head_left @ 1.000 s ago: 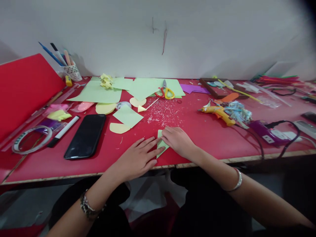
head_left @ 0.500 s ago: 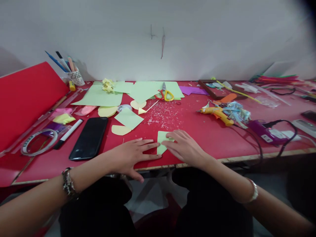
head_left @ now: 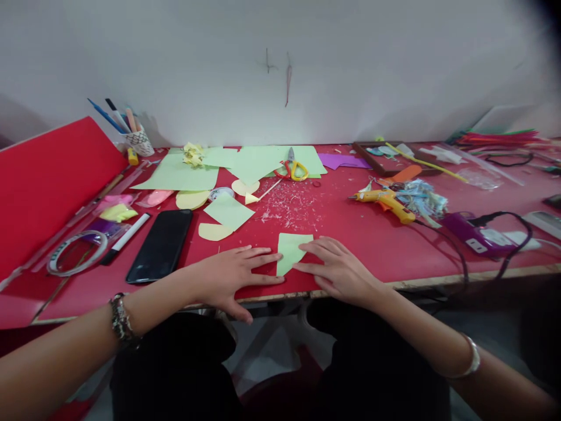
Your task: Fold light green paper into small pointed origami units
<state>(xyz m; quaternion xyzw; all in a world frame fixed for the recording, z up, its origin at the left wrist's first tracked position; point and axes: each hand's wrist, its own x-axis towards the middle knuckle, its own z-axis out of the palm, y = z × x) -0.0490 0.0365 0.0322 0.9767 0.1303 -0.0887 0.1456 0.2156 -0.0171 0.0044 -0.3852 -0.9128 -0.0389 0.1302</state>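
Note:
A small light green paper piece (head_left: 290, 251) lies flat near the front edge of the red table (head_left: 350, 240). My left hand (head_left: 234, 275) rests flat with fingers spread, fingertips at the paper's left side. On the other side, my right hand (head_left: 339, 268) lies with fingers apart, its fingertips touching the paper's right edge. Beyond the paper are a green square (head_left: 228, 211), a cream half-round piece (head_left: 214, 231) and small paper scraps (head_left: 291, 204). Scissors (head_left: 291, 166) with red and yellow handles lie farther back on green sheets (head_left: 254, 161).
On the left are a black phone (head_left: 160, 245), a marker (head_left: 127, 237), a tape roll (head_left: 76, 252) and a pen cup (head_left: 139, 142). To the right lie a yellow glue gun (head_left: 385, 203), a purple power block (head_left: 471, 237) with cables, and a brown tray (head_left: 394, 161).
My right hand has shifted slightly right and its fingers have spread, uncovering more of the small green paper. My left hand stays nearly in place. The view has moved slightly.

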